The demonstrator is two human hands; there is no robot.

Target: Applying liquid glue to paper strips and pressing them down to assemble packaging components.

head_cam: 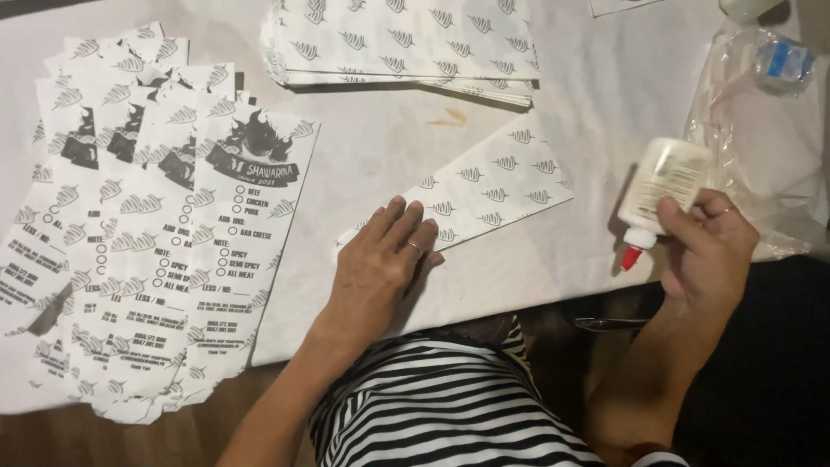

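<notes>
Far left: a fanned spread of printed paper sleeves [147, 233] lies on the white table [380, 138], overlapping one another and running past the near edge. Each shows a dark flame-shaped emblem up top and rows of checkbox circles below.

Top centre: a second stack of patterned sheets [406, 43], face down, squared up more neatly, well apart from your hands.

Centre: your left hand [380, 264] lies flat, palm down, fingers stretched out and close together, a ring on one finger. It presses on the near left corner of a single patterned sheet [493, 190], which sits at a slant on the table with its far end pointing up and right. Nothing is gripped; the hand only pins the sheet.

An orange-brown smear marks the table just above that sheet.

Right: your right hand [705, 246] is wrapped around a white glue bottle [661, 186], fingers closed on its body. The bottle is tilted with its red tip low and to the left, hanging over the table's near edge, just beside the sheet's right end but not touching it.

Far right: crumpled clear plastic bag [761, 130] behind the bottle, something blue and white inside.

Bottom: striped black-and-white clothing.
</notes>
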